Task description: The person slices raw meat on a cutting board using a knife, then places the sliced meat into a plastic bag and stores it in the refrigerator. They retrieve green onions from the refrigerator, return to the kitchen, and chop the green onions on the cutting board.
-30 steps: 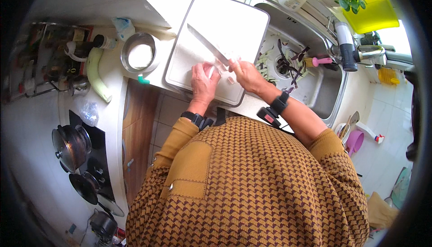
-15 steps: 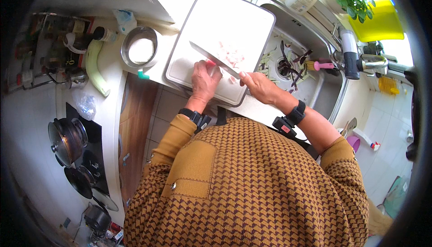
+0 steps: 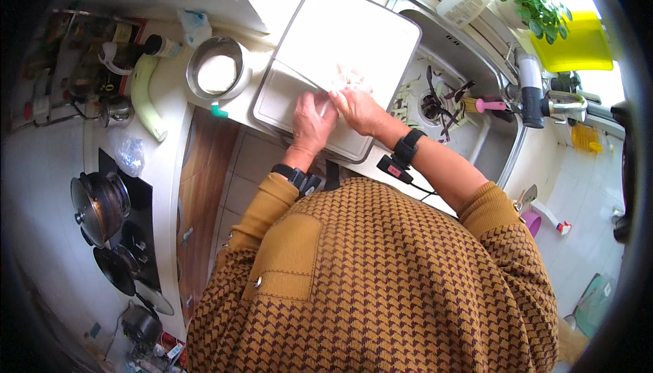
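Knife [image 3: 297, 72]: over cutting board [image 3: 354, 23], right hand [image 3: 360, 111] clenched round handle. Left hand [image 3: 311, 125]: fingers curled beside blade, grip's contents indiscernible. Chopped pale-pink pieces [image 3: 349, 76]: beyond knife. Hazard: nicked fingertip, should blade slip.

The handle of the knife [image 3: 303, 75] is hidden by the right hand [image 3: 360, 111], anything under the left hand [image 3: 313, 121] is concealed, and the small pink pieces [image 3: 350, 77] are washed out by glare.
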